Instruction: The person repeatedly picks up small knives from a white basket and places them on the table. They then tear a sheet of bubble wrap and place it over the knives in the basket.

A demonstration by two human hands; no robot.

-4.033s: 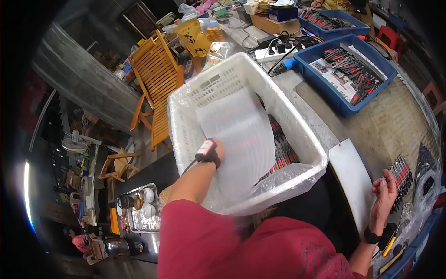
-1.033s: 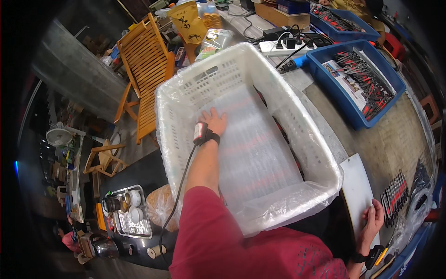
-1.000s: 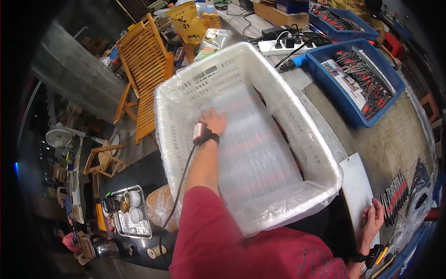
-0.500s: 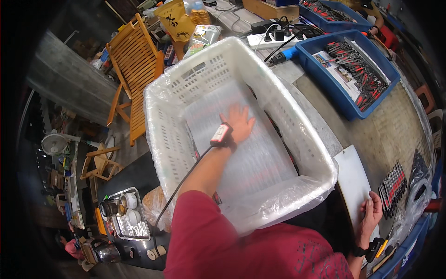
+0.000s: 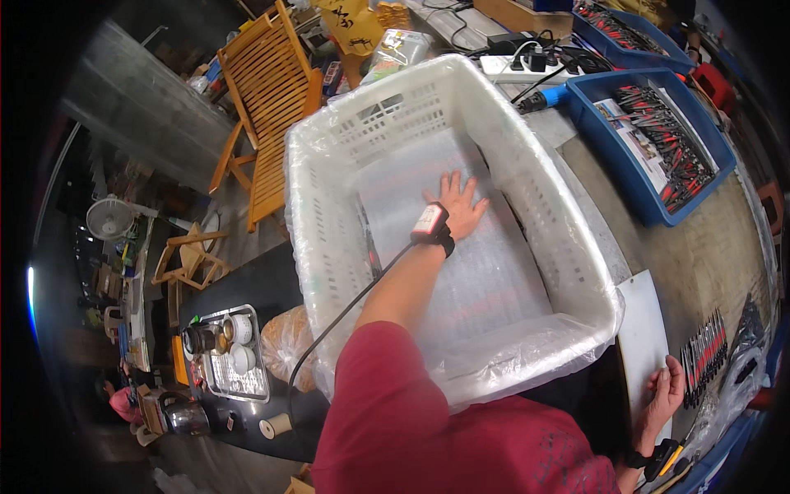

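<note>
My left hand [image 5: 461, 207] lies flat with fingers spread on a translucent foam sheet [image 5: 494, 272] inside a white plastic basket [image 5: 568, 239]. Clear plastic film [image 5: 510, 362] lines the basket and folds over its rim. Under the sheet, reddish shapes show faintly; dark and red bits peek out along its edges. A small black device [image 5: 429, 222] with a cable is strapped to my left wrist. At the right, my right hand [image 5: 665, 387] hovers by a white board [image 5: 642, 329], fingers loosely curled with nothing visible in them. Beside it stands a row of red-and-black tools [image 5: 705, 358].
Blue trays [image 5: 650, 216] of red-and-black tools stand at the back right, near a power strip [image 5: 518, 67]. A wooden folding chair [image 5: 271, 107] is at the far left. Left of the basket are a metal tray [image 5: 247, 383] with cups, a spool [image 5: 276, 426] and a bagged item [image 5: 284, 346].
The whole view has shifted, so the basket and table appear farther right. My left hand stays on the foam sheet, its fingers a little more spread. My right hand remains beside the white board.
</note>
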